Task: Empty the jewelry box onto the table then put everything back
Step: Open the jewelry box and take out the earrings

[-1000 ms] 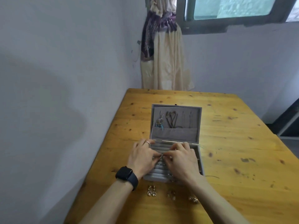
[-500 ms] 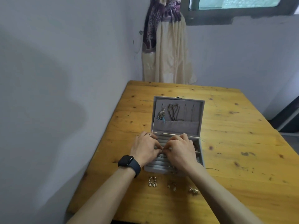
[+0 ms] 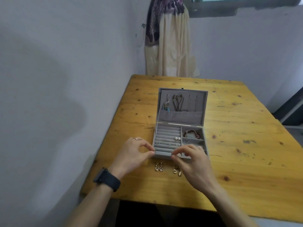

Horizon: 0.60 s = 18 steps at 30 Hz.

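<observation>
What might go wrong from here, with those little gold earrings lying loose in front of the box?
1. The gold earrings lie on the table close by the right hand; a wrist might sweep them toward the near edge.
2. The left hand and the right both pinch near the front wall of the jewelry box; whatever tiny piece either grip holds, too small to see here, could slip and roll away.

Dim, cool daylight comes from the window (image 3: 246, 5) far beyond the left hand (image 3: 131, 153) and right hand (image 3: 193, 163). A broad soft shadow spreads on the wall (image 3: 49, 104) left of them. Fingers (image 3: 180, 149) look blurred, and wide-angle distortion bows the surface (image 3: 246, 153) edges.
</observation>
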{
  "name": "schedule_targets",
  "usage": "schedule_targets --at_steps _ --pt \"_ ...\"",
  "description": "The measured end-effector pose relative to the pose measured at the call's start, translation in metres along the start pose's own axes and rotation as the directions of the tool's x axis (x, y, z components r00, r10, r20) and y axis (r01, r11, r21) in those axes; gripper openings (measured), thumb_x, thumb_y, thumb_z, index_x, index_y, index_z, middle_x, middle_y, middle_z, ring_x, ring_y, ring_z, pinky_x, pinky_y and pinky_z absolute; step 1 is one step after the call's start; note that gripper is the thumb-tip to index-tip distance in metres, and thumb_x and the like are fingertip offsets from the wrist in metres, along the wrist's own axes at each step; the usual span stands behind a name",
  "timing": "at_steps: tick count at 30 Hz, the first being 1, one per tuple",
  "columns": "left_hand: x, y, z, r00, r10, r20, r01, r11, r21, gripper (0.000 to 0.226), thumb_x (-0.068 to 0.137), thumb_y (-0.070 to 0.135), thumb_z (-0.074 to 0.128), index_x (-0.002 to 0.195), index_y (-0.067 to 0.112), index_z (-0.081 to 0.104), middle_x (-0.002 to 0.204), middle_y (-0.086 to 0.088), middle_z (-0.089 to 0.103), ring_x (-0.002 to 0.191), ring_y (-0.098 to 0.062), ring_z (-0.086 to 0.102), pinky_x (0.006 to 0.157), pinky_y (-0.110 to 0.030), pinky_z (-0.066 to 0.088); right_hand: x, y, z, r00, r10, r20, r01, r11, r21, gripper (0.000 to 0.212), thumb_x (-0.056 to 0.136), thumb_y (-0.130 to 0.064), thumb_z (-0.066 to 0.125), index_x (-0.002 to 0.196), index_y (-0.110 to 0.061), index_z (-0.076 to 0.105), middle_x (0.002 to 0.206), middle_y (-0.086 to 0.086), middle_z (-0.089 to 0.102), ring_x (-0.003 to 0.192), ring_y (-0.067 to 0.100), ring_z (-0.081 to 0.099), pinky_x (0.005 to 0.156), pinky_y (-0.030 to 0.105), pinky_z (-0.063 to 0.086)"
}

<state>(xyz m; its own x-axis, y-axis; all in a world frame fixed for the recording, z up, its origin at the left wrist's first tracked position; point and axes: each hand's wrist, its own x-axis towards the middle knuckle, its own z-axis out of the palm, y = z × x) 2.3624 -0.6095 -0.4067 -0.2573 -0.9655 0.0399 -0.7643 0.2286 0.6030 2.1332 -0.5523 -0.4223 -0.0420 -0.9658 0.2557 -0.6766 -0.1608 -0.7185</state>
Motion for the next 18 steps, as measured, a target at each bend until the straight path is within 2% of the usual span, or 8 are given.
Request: schedule_targets --at_steps 4,7,10,14,18 --pt "-0.037 -0.011 0.017 1.000 0.006 0.017 -0.006 1.000 0.017 0.006 0.080 0.045 0.077 0.081 0.039 0.074 0.097 0.024 0.064 0.100 0.002 0.051 0.094 -0.029 0.042 -0.044 0.000 0.024 0.999 0.037 0.009 -0.037 0.999 0.015 0.007 0.080 -0.038 0.080 0.083 -0.039 0.074 0.087 -0.027 0.064 0.089 0.002 0.049 0.077 0.014 0.036" --pt "-0.051 -0.010 0.029 0.998 0.007 0.069 -0.010 0.999 0.043 0.007 0.080 0.045 0.076 0.084 0.039 0.076 0.106 0.022 0.063 0.106 -0.002 0.050 0.099 -0.032 0.041 -0.056 0.002 0.039 0.997 0.070 0.028 -0.069 0.997 -0.030 0.006 0.081 -0.036 0.080 0.084 -0.038 0.074 0.087 -0.022 0.064 0.085 0.010 0.048 0.078 0.022 0.036" --pt "-0.056 -0.008 0.036 0.998 0.003 0.064 -0.008 0.997 0.075 0.007 0.079 0.046 0.076 0.082 0.040 0.076 0.113 0.022 0.061 0.112 -0.005 0.049 0.100 -0.033 0.040 -0.057 0.004 0.048 0.996 0.083 0.041 -0.079 0.992 -0.097 0.006 0.082 -0.037 0.078 0.088 -0.036 0.075 0.090 -0.016 0.066 0.087 0.018 0.049 0.081 0.030 0.041" --pt "-0.058 -0.008 0.043 1.000 0.005 0.026 -0.008 0.996 0.090 0.007 0.078 0.048 0.075 0.081 0.042 0.076 0.111 0.023 0.060 0.112 -0.007 0.049 0.098 -0.036 0.041 -0.059 0.004 0.052 0.995 0.090 0.030 -0.085 0.987 -0.137 0.008 0.083 -0.041 0.076 0.089 -0.036 0.075 0.091 -0.013 0.067 0.089 0.020 0.052 0.082 0.039 0.045" --pt "-0.060 -0.011 0.047 1.000 0.006 -0.003 -0.006 0.997 0.075 0.007 0.076 0.050 0.075 0.080 0.044 0.075 0.108 0.025 0.059 0.109 -0.006 0.050 0.098 -0.039 0.043 -0.060 0.005 0.053 0.995 0.099 0.013 -0.097 0.988 -0.124 0.009 0.083 -0.043 0.076 0.090 -0.037 0.076 0.091 -0.015 0.066 0.090 0.019 0.053 0.082 0.040 0.045"
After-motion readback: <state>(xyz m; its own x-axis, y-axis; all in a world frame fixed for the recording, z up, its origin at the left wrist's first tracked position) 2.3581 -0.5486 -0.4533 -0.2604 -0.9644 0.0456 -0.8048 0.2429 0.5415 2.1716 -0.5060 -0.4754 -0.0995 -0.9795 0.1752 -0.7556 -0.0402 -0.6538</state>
